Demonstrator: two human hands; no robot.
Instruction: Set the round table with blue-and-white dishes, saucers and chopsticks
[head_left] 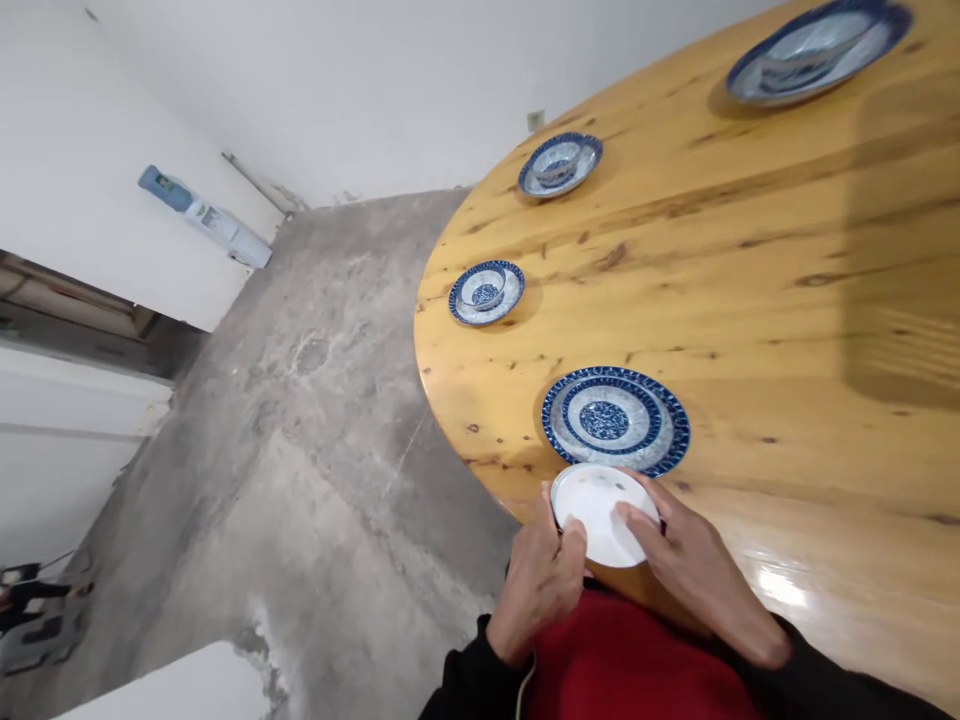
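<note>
Both of my hands hold a round white dish (600, 520) with a thin rim in front of my body, near the table edge. Whether it is a shallow bowl or a small plate, I cannot tell. My left hand (549, 567) grips its left side, thumb on the white face. Its right side is in my right hand (686, 555), with the thumb also pressed on the face and the fingers mostly hidden beneath. Just beyond the dish lies a blue-and-white patterned plate (553, 420), with a smaller patterned piece (604, 420) centred on it.
Farther along the round-edged wooden table (712, 300) are more patterned plates (517, 292) with bowls (556, 165) on them, including a large plate (870, 70) at far right. A water dispenser (225, 228) stands by the wall, across the concrete floor (322, 400).
</note>
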